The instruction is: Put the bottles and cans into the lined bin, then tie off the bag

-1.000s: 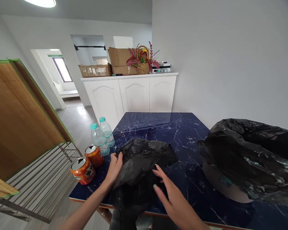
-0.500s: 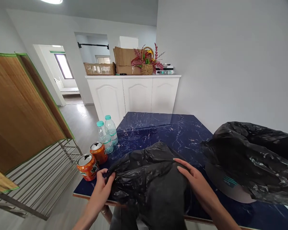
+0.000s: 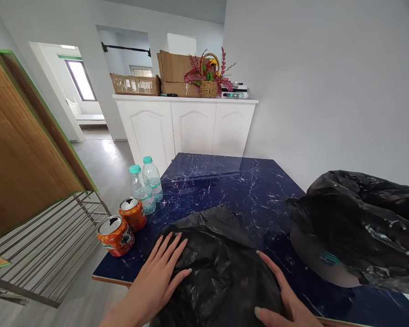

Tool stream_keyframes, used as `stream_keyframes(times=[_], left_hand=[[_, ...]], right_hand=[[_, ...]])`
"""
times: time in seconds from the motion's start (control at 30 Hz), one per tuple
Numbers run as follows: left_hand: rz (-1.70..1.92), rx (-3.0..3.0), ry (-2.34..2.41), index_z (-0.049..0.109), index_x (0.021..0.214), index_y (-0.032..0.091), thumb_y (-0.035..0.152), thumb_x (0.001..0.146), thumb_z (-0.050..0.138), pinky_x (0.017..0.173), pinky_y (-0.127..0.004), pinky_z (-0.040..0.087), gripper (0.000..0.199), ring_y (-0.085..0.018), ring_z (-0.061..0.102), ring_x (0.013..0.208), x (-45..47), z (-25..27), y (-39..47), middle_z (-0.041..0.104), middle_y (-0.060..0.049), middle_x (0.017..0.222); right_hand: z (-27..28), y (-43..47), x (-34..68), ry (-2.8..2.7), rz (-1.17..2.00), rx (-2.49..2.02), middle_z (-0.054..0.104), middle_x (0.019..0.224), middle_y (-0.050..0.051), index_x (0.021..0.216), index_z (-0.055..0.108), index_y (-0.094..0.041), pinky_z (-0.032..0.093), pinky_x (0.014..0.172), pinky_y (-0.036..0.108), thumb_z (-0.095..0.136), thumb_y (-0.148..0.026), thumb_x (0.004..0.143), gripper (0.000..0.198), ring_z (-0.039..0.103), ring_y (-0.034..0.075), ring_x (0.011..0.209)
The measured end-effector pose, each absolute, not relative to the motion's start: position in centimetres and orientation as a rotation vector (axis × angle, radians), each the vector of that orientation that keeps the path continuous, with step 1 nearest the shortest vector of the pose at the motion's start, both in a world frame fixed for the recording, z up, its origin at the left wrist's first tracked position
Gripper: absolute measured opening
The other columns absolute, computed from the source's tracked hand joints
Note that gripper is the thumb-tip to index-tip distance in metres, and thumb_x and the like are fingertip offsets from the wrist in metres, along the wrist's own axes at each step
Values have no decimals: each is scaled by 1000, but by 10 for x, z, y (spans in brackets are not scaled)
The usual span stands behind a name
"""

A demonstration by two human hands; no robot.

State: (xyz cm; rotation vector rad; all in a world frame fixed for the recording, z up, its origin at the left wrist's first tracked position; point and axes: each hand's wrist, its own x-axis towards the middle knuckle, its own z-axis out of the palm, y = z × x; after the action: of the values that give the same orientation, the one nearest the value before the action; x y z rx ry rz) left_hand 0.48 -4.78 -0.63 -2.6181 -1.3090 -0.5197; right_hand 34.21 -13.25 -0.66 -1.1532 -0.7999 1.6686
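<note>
A crumpled black plastic bag (image 3: 221,263) lies at the table's near edge, in front of me. My left hand (image 3: 165,261) rests flat on its left part, the fingers stretched out and the thumb apart. On the bag's right side is my right hand (image 3: 282,295), index finger extended and thumb spread wide from it; the other fingers are hidden. Left of the bag stand two opened orange drink cans (image 3: 116,236), upright. Just behind them are two clear bottles (image 3: 143,193) with turquoise caps.
On the right of the dark blue marbled table (image 3: 218,186) lies another black plastic bag (image 3: 354,227), partly over a grey cap (image 3: 323,261). A metal rack (image 3: 64,245) with a bamboo mat stands left. Behind the table is a white cabinet (image 3: 191,122) bearing cardboard boxes and a flower basket (image 3: 208,88).
My left hand has let go of the bag's left edge and now lies flat on top of it. My right hand has shifted nearer to me, its thumb now lower and farther from the index finger.
</note>
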Motion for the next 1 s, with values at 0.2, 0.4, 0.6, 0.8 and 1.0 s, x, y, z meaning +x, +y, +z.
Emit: stream_keyframes(times=[0.2,0.4,0.6,0.8,1.0], left_hand=[[-459,-2442,-1469,37,168,23,61,106,49,123,-62,42,74,-39,39,158,-4,-43,-22,41,-14,171],[-524,-2350,-1482,28,172,24,59,105,50,125,-61,39,78,-38,35,160,-18,-50,-35,37,-14,173],[-457,-2367,-1579,42,166,17,57,104,48,125,-65,35,74,-43,31,161,32,-55,-15,38,-19,172],[-381,-2544,-1621,45,164,13,43,94,62,129,-67,24,78,-48,29,160,100,-45,11,41,-23,169],[-475,-2528,-1548,50,161,12,54,109,43,128,-59,34,67,-39,42,156,52,-41,-4,46,-19,167]], right_hand=[[17,-99,336,-868,1656,-1287,66,146,13,167,21,-40,61,100,51,79,-65,84,105,74,34,121],[13,-89,367,-1505,735,-1748,56,150,14,157,48,-40,63,97,54,66,-65,93,71,63,41,133],[63,-71,317,-2050,262,-1480,53,162,6,153,57,-34,41,125,59,43,-45,109,47,42,36,155],[41,13,252,-2458,442,-1302,33,175,12,166,43,-17,15,134,62,34,-56,112,67,20,37,165],[-15,74,292,-2462,459,-1420,28,177,13,168,36,-17,8,134,60,25,-61,113,72,15,32,166]])
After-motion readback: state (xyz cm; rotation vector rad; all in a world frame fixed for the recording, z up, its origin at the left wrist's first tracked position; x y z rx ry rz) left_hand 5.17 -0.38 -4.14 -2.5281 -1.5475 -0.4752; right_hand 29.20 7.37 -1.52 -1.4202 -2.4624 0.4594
